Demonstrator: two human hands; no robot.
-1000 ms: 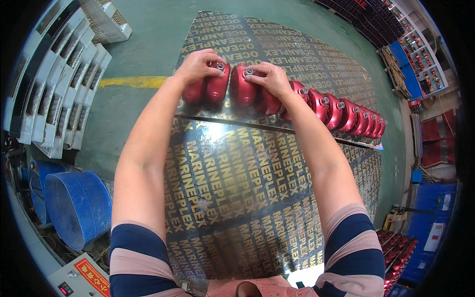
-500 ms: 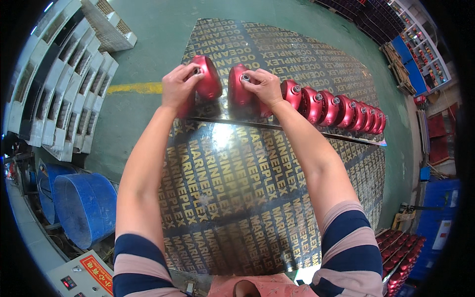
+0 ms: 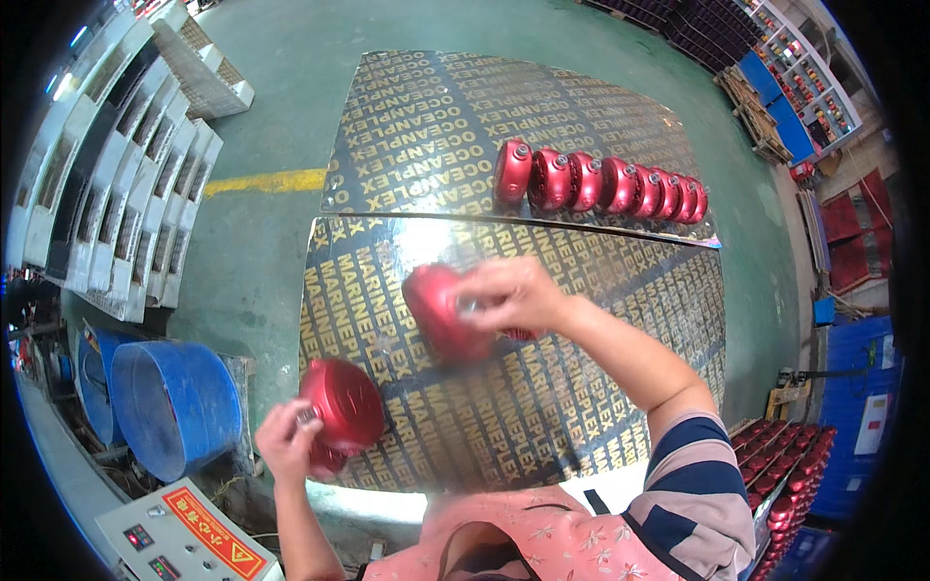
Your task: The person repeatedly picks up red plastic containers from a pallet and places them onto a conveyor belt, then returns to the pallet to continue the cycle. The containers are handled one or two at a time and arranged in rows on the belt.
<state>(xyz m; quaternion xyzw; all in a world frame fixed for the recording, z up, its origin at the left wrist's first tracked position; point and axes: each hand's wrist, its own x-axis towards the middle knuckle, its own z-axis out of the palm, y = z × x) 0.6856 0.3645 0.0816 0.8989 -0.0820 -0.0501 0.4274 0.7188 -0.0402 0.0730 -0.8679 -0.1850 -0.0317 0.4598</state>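
Note:
My left hand [image 3: 289, 434] is low at the left of the board, its fingers closed round the metal stud of a glossy red rounded metal piece [image 3: 351, 405]. More red shows just below that piece, partly covered by the hand. Over the middle of the board, my right hand [image 3: 513, 295] grips a similar red rounded piece [image 3: 441, 312] by its stud. This one is smeared by motion, and a bit of red shows beneath the hand. Beyond, a row of several red rounded pieces [image 3: 617, 184] stands on edge, studs up, on the far board.
The near board [image 3: 465, 426] and far board [image 3: 417, 126] bear printed lettering, with a seam between them. Blue tubs [image 3: 174, 407] and a control box [image 3: 189, 533] are at the left. White pallets [image 3: 126, 184] are stacked at far left. Racked red pieces [image 3: 785, 474] sit at lower right.
Both hands have left the far board's row, each drawing a red piece toward me. My left hand is now near the board's left edge, my right over its middle. The row is shorter.

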